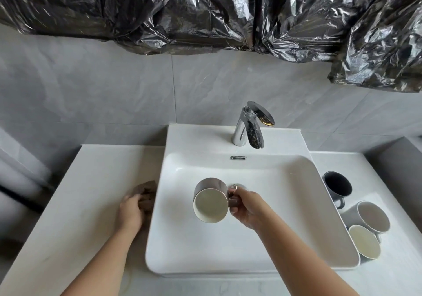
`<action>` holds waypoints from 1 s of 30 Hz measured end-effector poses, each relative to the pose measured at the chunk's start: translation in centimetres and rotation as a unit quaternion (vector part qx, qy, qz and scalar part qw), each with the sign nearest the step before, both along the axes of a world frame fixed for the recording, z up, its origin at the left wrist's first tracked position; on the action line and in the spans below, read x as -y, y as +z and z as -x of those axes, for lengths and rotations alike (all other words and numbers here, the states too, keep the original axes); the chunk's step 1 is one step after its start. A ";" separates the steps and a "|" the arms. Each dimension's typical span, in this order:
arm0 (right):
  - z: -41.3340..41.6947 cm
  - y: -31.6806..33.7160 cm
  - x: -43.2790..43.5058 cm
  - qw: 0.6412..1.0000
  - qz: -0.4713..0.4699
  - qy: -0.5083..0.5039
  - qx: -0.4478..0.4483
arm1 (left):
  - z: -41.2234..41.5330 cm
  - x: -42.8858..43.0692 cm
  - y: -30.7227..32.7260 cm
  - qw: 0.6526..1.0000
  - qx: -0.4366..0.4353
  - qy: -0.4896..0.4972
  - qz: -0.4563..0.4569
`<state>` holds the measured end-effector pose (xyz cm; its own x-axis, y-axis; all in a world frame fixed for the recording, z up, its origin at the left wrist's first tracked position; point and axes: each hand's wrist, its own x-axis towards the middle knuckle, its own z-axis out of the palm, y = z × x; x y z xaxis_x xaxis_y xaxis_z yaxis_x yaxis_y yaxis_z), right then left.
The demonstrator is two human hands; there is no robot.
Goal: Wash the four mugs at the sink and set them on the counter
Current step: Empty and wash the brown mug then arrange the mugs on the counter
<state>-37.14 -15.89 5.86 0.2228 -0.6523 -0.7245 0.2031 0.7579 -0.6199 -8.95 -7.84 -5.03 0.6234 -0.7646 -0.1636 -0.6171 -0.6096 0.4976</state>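
Fingers (233, 210) of the right hand (246, 206) curl tightly round the handle of a silver-grey mug (211, 202), which hangs over the sink (251, 270) basin at the hand's 9 o'clock, tipped with its mouth toward the camera. At the sink's 9 o'clock the left hand (131, 211) rests on the counter (80, 204), fingers curled onto a brown sponge (147, 191), possibly a cloth, at its 1 o'clock. A dark mug (338, 187), white mug (373, 215) and cream-lined mug (364, 242) sit on the counter at the sink's 3 o'clock.
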 end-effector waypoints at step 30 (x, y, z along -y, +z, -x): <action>5.0 1.8 -0.2 0.973 -0.055 -0.224 0.002 | 17.2 5.3 10.9 0.777 0.213 -0.586 0.088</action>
